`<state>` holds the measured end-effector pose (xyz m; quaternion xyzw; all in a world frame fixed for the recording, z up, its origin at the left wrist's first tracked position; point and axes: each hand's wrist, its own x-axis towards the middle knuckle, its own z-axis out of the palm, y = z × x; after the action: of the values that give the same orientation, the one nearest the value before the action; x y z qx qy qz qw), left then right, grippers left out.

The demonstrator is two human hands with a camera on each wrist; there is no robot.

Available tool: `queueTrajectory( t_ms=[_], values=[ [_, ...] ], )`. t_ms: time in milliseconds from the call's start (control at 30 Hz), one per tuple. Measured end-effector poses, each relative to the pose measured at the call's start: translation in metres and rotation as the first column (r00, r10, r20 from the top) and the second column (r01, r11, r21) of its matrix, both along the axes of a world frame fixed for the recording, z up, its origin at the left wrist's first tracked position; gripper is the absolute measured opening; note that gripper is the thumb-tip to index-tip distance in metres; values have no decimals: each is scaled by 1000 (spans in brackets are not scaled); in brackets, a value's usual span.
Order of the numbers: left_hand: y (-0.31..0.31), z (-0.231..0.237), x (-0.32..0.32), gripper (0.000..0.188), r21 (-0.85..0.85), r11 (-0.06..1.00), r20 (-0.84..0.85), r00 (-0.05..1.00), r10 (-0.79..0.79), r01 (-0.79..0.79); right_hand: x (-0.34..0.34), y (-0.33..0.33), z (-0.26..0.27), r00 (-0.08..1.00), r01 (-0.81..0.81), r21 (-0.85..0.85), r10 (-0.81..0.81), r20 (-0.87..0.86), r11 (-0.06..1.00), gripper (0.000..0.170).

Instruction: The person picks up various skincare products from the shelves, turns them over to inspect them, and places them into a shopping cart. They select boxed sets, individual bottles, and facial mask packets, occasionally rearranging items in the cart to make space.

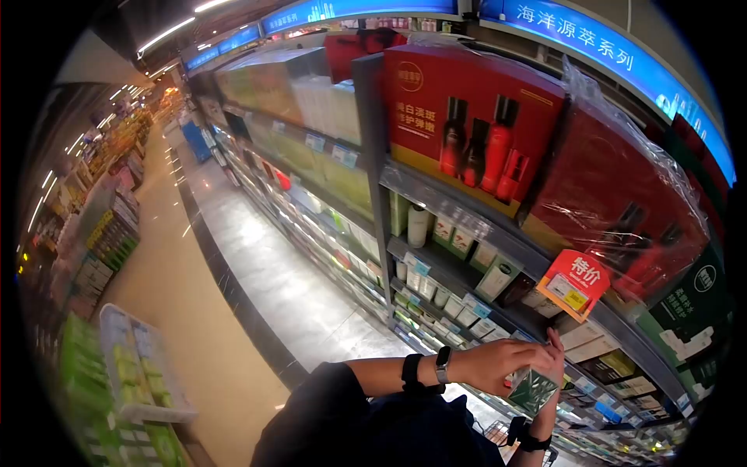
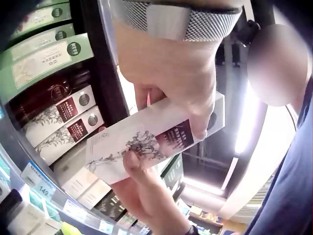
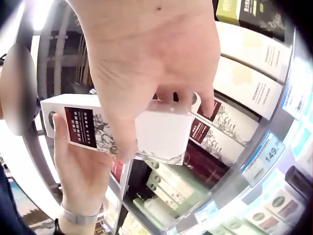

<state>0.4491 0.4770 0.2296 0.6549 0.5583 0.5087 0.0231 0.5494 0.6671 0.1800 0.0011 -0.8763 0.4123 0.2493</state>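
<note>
Both of my hands hold a white cosmetics box (image 2: 146,132) with a dark red label and a grey plant drawing. My left hand (image 2: 168,68), a mesh watch band at its wrist, grips the labelled end in the left wrist view. Around the other end curl the thumb and fingers of my right hand (image 3: 151,68), seen large in the right wrist view. In the head view, the box's end (image 1: 534,391) looks dark and glossy between the left hand (image 1: 502,363) and the right hand (image 1: 554,366). Matching white boxes (image 3: 227,125) stand on the shelf beside it.
Shelves of boxed cosmetics (image 1: 451,249) run along the right, with large red gift boxes (image 1: 475,124) on top. An orange price sign (image 1: 574,284) juts from a shelf edge. At left are an aisle floor (image 1: 218,327) and a white crate (image 1: 140,311) of green packages.
</note>
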Motion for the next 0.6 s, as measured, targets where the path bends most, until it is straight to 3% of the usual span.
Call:
queueTrajectory(
  t_ms=[67,100,167,200,233,300,333,367,433,467,600],
  values=[
    [-8,11,-2,63,47,998,240,969,-60,50,5,-10,-2,995,-85,-305,96,23,949,49],
    [-10,10,-2,63,45,998,236,970,-58,48,7,-16,-3,991,-110,-449,133,21,887,46],
    [-9,2,1,67,-108,992,378,920,104,-67,16,-18,-13,960,-148,-528,249,125,836,60],
    [-6,-1,2,73,-85,993,392,913,113,-86,20,-19,-28,976,-117,-632,207,70,766,72],
    [-3,-9,5,73,-87,993,388,915,111,-84,24,-25,-28,977,-118,-633,205,66,765,72],
    [3,-23,17,68,-254,940,304,904,300,-227,32,-38,-28,986,-118,-820,164,-29,560,67],
    [4,-26,23,69,-284,935,344,888,304,-210,39,-32,-32,974,-99,-774,220,53,626,74],
    [7,-33,29,69,-289,936,338,894,294,-199,47,-25,-39,977,-94,-777,207,48,622,74],
    [16,-62,40,70,-234,966,537,813,223,-110,61,-18,-46,932,-40,-741,291,213,671,63],
    [22,-78,45,69,-217,975,589,791,166,-43,68,-24,-45,967,-12,-711,188,170,703,41],
    [46,-102,76,66,-288,954,679,721,143,82,111,-18,-56,969,114,-734,89,231,670,40]
  ],
)
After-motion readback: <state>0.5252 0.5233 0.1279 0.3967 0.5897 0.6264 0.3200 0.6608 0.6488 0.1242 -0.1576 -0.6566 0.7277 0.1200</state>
